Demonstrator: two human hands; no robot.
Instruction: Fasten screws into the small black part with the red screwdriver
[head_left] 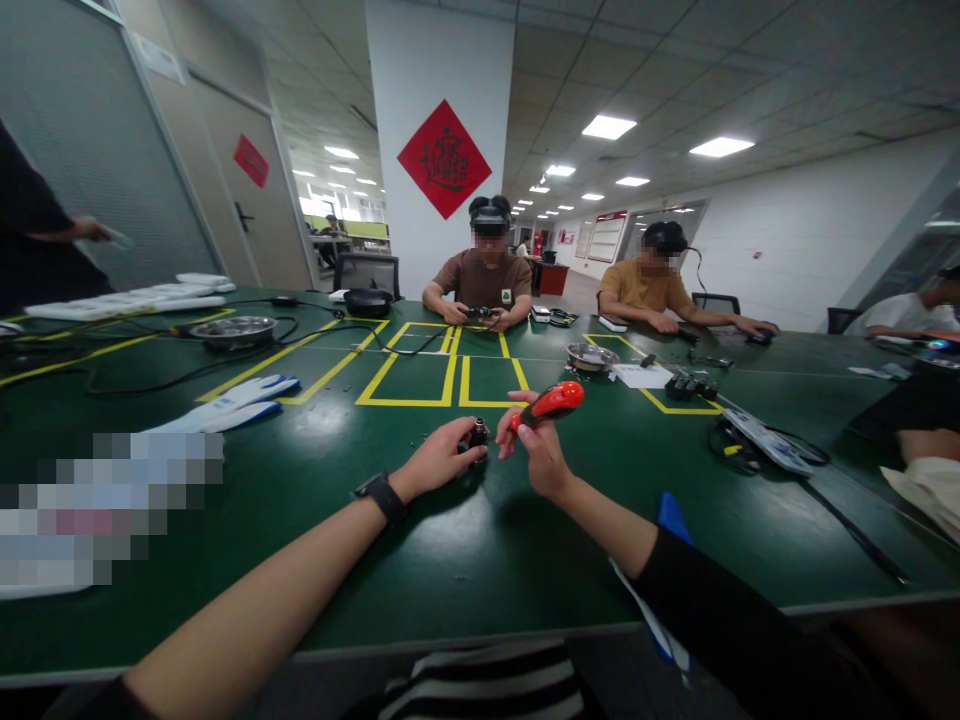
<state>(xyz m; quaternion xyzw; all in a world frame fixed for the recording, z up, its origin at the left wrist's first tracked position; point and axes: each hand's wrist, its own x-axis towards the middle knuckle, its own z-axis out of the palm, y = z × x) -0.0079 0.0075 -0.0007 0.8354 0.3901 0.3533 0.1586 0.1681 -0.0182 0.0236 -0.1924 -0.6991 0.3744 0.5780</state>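
Right hand [541,458] is gripping a screwdriver [559,398] above the surface [420,600]. Just beside it, left hand [439,458] is pinching a black part [478,434], holding it upright; whether that is touching the surface is hard to tell. A glove [238,402] is lying farther left.

The screwdriver [559,400] is red and black, the table [420,600] green

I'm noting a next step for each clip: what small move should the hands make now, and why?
Probably bring the red-and-black screwdriver in the right hand over to the small black part at the left hand. The left hand appears to hold that part, while the screwdriver is apart from it, to the right, its thick end pointing away.
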